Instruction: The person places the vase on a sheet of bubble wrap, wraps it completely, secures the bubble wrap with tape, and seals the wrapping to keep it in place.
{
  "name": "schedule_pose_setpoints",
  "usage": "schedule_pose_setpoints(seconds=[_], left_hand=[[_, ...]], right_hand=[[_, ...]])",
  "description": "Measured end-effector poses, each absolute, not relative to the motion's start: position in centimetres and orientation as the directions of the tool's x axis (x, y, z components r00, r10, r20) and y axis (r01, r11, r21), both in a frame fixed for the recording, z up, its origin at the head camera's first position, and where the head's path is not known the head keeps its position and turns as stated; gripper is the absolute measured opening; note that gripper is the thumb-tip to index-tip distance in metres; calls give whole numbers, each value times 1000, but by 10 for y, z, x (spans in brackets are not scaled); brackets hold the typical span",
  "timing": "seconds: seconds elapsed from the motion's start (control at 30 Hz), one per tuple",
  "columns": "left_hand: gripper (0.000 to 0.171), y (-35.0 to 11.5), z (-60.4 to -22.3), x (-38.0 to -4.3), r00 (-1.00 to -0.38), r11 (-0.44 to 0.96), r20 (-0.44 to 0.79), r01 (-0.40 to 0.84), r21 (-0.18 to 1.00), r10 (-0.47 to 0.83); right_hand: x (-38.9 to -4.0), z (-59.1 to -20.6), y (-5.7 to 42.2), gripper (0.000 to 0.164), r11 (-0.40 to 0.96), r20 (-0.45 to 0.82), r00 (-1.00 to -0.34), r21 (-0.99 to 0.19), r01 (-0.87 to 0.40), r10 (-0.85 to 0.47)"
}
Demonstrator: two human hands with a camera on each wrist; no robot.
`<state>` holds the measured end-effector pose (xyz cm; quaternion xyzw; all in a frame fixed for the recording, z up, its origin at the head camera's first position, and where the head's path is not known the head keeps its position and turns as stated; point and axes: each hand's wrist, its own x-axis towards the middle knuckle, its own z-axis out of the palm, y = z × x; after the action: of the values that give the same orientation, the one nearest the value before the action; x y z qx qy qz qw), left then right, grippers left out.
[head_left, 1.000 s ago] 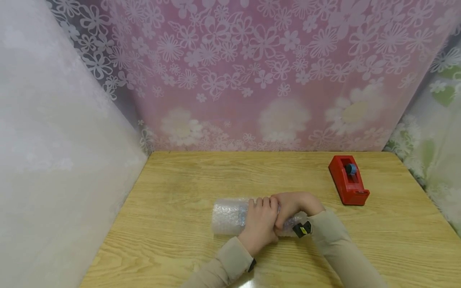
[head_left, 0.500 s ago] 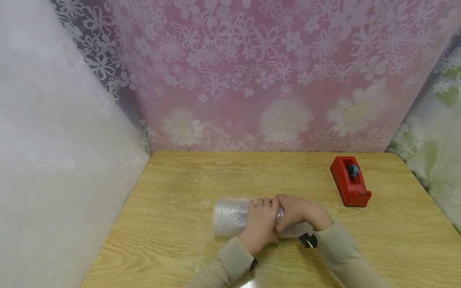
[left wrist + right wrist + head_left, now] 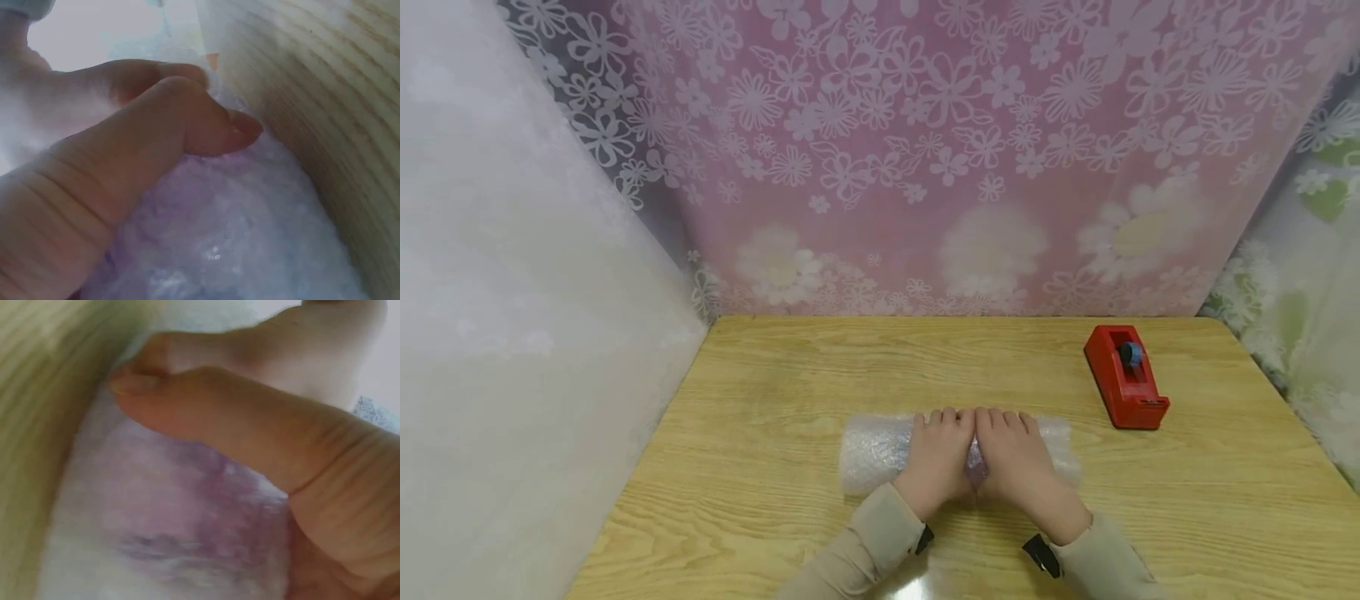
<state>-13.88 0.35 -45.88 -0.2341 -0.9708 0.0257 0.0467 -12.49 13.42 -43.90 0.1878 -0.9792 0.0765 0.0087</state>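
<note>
Right hand (image 3: pixel 1013 462) has just swung round: a second ago its wrist bends sharply over the roll's right end, now it lies straight across the top, just beside the left hand (image 3: pixel 936 462). Both grasp the clear bubble-wrap roll (image 3: pixel 872 457), fingers curled over its far side, thumbs pressed along the near side in the wrist views. Roll lies sideways on the light yellow wood-grain table (image 3: pixel 775 375), near the person, both ends showing past the hands. Left hand and roll look barely shifted. Judging from this, the hold is now an even two-handed one, likely keeping the wrap snug. Red plastic tape dispenser (image 3: pixel 1123 383) with a small blue tape roll (image 3: pixel 1131 354) sits at the right, untouched. No brand or writing readable; purple and bluish tints show through the wrap, too blurred to identify.
</note>
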Motion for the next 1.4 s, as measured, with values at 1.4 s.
schedule_pose_setpoints(seconds=[1.4], left_hand=[[101, 13, -460, -151, -912, 916, 96, 390, -98, 398]], right_hand=[[-178, -435, 152, 85, 839, -184, -850, -356, -410, -494]])
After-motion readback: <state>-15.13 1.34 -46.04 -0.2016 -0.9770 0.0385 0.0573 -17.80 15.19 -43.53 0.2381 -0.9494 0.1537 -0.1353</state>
